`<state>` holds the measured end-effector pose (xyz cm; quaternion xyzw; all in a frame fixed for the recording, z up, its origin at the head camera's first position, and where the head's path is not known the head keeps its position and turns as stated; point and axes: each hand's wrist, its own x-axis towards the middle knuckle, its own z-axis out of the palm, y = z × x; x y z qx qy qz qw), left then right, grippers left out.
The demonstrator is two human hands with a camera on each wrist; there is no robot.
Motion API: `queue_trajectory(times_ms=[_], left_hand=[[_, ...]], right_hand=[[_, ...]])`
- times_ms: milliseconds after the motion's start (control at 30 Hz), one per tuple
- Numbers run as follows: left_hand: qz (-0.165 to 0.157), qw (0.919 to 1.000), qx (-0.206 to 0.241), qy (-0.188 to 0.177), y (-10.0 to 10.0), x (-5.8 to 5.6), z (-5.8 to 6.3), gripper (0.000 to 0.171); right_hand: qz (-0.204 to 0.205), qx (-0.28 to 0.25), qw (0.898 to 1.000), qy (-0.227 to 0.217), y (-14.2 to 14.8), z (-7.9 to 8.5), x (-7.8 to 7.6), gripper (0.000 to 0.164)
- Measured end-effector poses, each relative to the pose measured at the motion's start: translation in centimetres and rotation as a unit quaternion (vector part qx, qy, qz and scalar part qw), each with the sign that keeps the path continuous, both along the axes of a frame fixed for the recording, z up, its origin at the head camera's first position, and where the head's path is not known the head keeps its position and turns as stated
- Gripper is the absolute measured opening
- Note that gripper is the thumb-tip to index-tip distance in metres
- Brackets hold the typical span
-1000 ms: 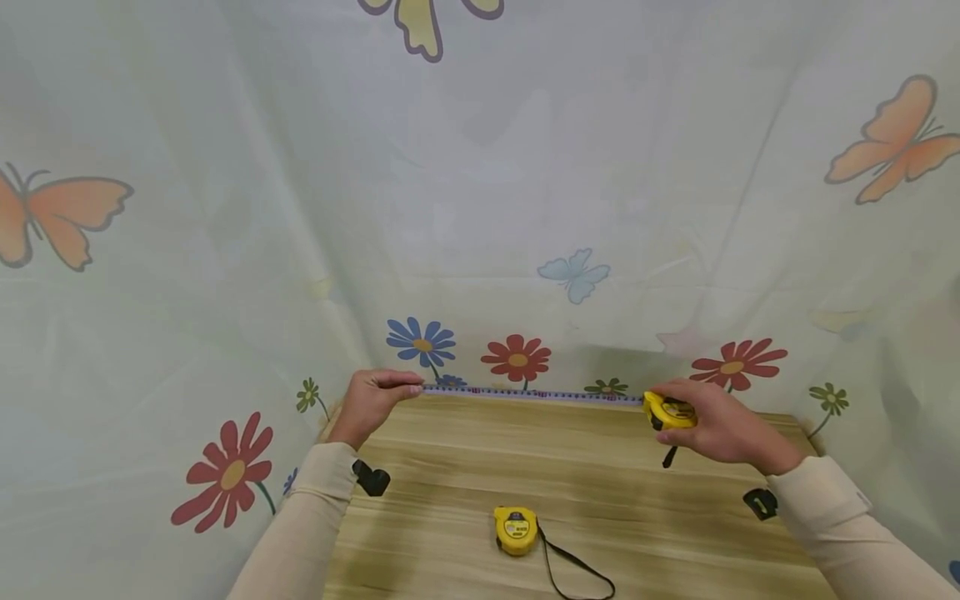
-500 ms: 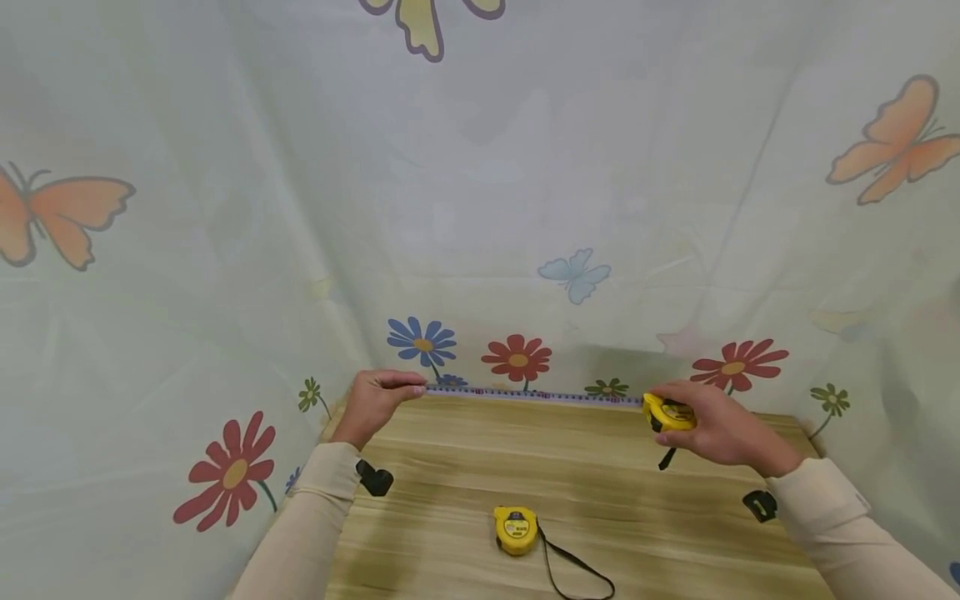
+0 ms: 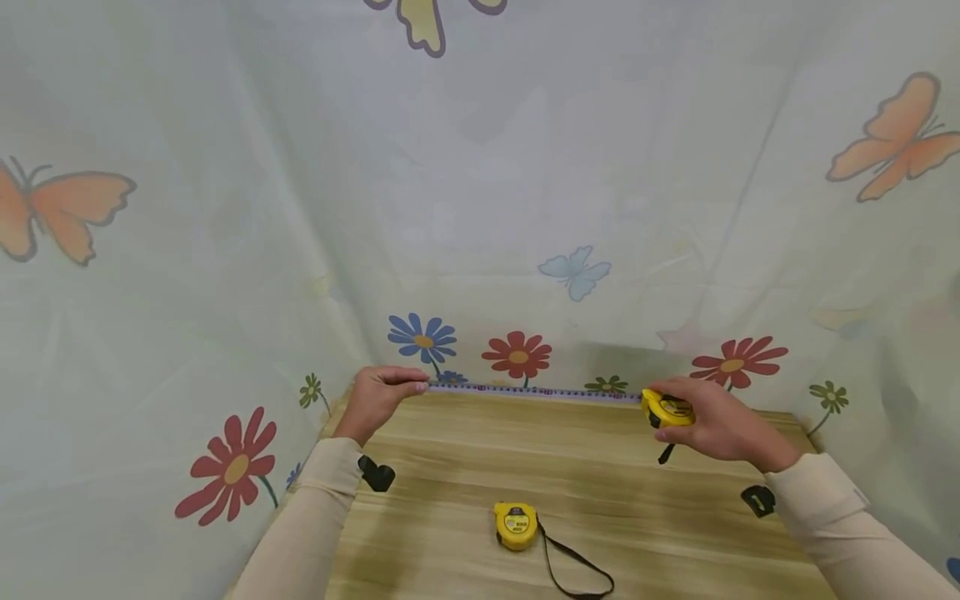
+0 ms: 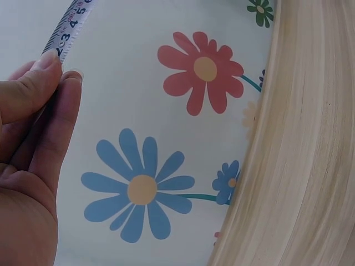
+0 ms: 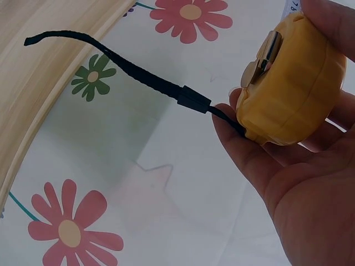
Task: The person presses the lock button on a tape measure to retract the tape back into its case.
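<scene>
My left hand (image 3: 381, 400) pinches the end of a pulled-out measuring blade (image 3: 525, 392) between thumb and fingers. In the left wrist view the blade (image 4: 67, 27) shows its printed numbers just past the thumb. The yellow tape measure (image 3: 663, 408) at the blade's other side sits in my right hand (image 3: 720, 421), gripped round its case. A black wrist strap (image 5: 144, 77) hangs from that case in the right wrist view. The blade stretches nearly level between both hands. A second yellow tape measure (image 3: 516, 525) lies on the wooden tabletop (image 3: 450, 467), nearer to me, touched by neither hand.
A pale curtain (image 3: 465, 167) printed with flowers and butterflies stands behind the table and at both sides. The loose strap (image 3: 577, 558) of the second tape measure curves to the right over the wood.
The left hand shifts very slightly to the right, shortening the blade's visible span a little. The right hand keeps its grip on the case. The second tape measure stays where it was.
</scene>
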<state>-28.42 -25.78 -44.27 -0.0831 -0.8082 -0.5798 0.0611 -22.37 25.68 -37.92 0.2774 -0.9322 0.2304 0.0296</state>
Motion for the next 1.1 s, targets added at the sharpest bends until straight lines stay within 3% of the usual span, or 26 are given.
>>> queue_trajectory(times_ms=[533, 800, 1100], left_hand=[[-0.004, 0.9999, -0.005, 0.009, -0.28, -0.11, -0.09, 0.021], [-0.009, 0.9999, 0.000, 0.013, -0.01, -0.19, -0.22, 0.027], [-0.012, 0.9999, 0.006, 0.002, 0.18, -0.11, -0.25, 0.027]], right_hand=[[0.000, 0.001, 1.000, 0.001, -0.15, -0.15, -0.13, 0.062], [0.001, -0.007, 1.000, -0.002, -0.14, -0.33, -0.19, 0.061], [0.000, -0.004, 1.000, -0.003, -0.18, -0.37, -0.30, 0.060]])
